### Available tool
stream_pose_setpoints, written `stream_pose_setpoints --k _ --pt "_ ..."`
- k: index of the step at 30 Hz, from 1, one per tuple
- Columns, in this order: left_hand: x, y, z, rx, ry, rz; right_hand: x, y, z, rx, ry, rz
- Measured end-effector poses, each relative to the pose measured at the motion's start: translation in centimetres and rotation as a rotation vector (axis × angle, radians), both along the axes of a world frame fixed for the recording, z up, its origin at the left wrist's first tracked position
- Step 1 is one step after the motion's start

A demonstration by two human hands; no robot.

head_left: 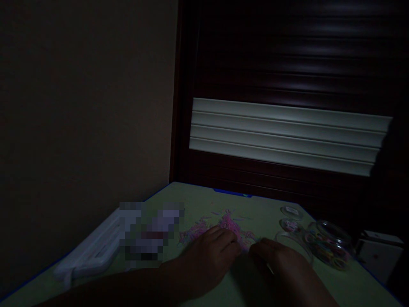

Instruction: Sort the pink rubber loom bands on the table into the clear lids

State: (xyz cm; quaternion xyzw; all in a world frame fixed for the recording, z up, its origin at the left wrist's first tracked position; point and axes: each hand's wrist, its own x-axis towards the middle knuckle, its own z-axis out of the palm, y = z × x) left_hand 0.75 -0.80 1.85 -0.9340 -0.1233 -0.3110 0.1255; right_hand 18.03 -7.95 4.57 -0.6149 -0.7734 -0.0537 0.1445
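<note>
Dim light; detail poor. A loose pile of small, mostly pink bands (pixel 229 224) is seen spread just beyond the left hand (pixel 212 258), its near part hidden behind the fingers; the right hand (pixel 281 260) is held close beside, to the right of the pile's near edge. Fingers of both are curled, the fingertips brought near each other; whether anything is pinched by either cannot be told. Beyond the right hand, a small tub (pixel 290 226) is noted; farther to its right, a clear jar of coloured bands (pixel 329 247). The step in hand is judged to be picking through the pile. For this, bands are best lifted singly by the fingertips, tangles teased apart against the surface (pixel 191 194), and wrists kept low but light, so that loose bands are not dragged or scattered.
</note>
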Motion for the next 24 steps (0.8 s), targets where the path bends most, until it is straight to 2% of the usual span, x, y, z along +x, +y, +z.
stream_pose_setpoints --k 6,13,19,24 --pt "0.0 0.0 0.0 -0.027 0.041 0.045 0.5 -0.3 0.6 0.123 -0.207 -0.063" --pt "0.0 0.1 0.1 -0.042 0.083 0.054 1.1 -1.1 1.4 0.208 -0.367 -0.206" --pt "0.0 0.2 -0.1 -0.020 0.056 0.032 1.6 -1.8 2.4 0.285 -0.434 -0.281" --pt "0.0 0.2 -0.3 -0.026 0.067 0.051 2.1 -2.0 2.3 0.277 -0.478 -0.322"
